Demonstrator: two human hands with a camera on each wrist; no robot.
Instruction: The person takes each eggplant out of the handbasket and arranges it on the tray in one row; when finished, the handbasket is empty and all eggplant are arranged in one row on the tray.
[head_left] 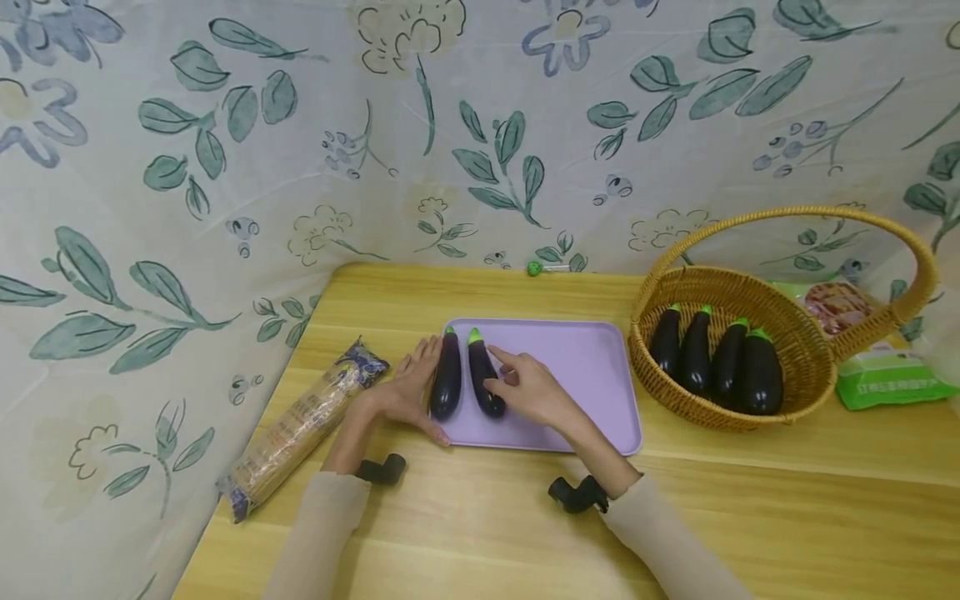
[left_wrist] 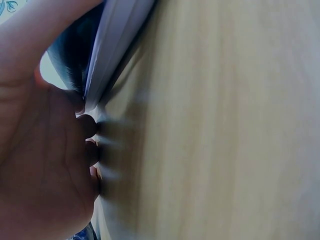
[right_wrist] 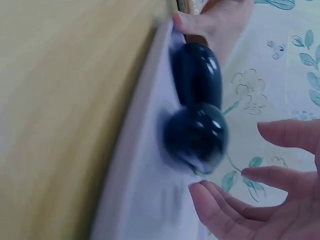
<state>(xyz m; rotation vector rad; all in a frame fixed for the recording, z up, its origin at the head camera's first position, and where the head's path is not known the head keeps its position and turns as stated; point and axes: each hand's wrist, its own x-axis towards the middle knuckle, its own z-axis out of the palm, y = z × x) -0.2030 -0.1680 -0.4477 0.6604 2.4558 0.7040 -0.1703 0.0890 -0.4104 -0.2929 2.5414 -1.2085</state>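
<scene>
Two glossy dark eggplants with green caps, a left one (head_left: 447,379) and a right one (head_left: 482,371), lie side by side on the left part of a lilac tray (head_left: 581,367). My left hand (head_left: 405,393) rests at the tray's left edge, fingers extended and thumb spread along the near corner, beside the left eggplant. Over the right eggplant hovers my right hand (head_left: 528,387), its index finger pointing across it. In the right wrist view this hand (right_wrist: 280,185) has loosely bent, spread fingers with nothing between them, near the eggplant (right_wrist: 197,135).
A wicker basket (head_left: 697,414) with a tall handle stands right of the tray, holding several eggplants (head_left: 727,358). Behind it lies a green food bag (head_left: 892,379). A long clear packet (head_left: 303,429) lies at the left, and a small green-headed stick (head_left: 535,268) at the back edge.
</scene>
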